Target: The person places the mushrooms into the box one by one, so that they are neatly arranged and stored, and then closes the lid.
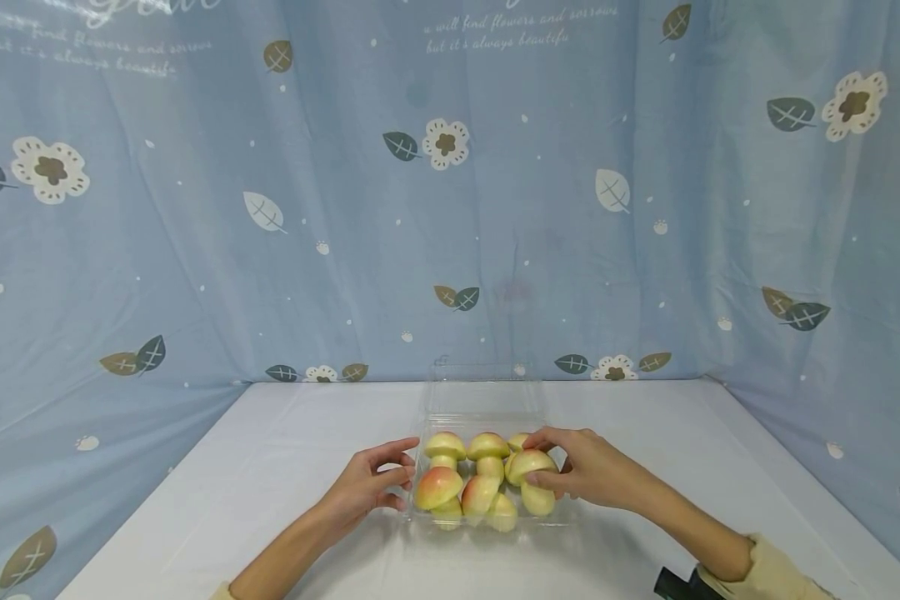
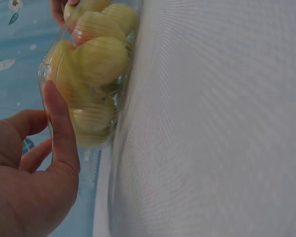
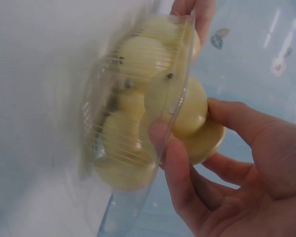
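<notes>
Blue cloth printed with leaves and flowers hangs behind and beside a white worktop (image 1: 270, 467). Near its front edge stands a clear plastic box (image 1: 487, 408) with its lid tipped open at the back, and a heap of toy mushrooms (image 1: 465, 479) fills the tray.

The right hand (image 1: 588, 467) comes in from the box's right side and pinches one mushroom (image 1: 531, 467), the one at the right end of the heap. Thumb and forefinger curl round its cap; the right wrist view shows that cap (image 3: 190, 106) poking up over the tray's rim, with the fingers (image 3: 175, 163) closing on it from outside the wall. Its stem seems to point down into the tray, so its long axis stands roughly upright, tipped a little toward the near side.

The left hand (image 1: 371, 483) sits at the box's left wall. Its fingers are loosely bent and its thumb (image 2: 59, 123) lies straight against the clear plastic, pressing it rather than gripping it. No mushroom is in that hand. Of the two, the right hand is plainly nearer the held mushroom; the left is across the heap from it.
</notes>
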A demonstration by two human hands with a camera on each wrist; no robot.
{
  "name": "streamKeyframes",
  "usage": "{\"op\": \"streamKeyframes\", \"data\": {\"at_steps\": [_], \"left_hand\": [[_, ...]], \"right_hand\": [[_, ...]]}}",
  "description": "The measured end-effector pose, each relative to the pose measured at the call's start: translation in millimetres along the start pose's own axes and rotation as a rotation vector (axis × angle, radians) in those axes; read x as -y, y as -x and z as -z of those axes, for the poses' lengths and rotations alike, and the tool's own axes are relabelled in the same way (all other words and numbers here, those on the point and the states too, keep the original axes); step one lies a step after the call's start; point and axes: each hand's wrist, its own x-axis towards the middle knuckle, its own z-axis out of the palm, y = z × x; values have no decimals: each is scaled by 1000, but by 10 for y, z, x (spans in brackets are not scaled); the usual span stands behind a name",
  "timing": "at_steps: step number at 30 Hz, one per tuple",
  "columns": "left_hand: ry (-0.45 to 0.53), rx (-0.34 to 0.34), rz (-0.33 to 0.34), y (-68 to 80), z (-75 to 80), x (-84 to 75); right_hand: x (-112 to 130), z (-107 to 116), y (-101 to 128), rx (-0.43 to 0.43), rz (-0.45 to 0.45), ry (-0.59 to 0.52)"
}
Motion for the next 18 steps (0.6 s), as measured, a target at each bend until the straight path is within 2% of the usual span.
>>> {"op": "streamKeyframes", "data": {"at_steps": [18], "left_hand": [[-1,1,-2,-1,-2,-1]], "right_hand": [[21,34,-7,79,-14,-36]]}}
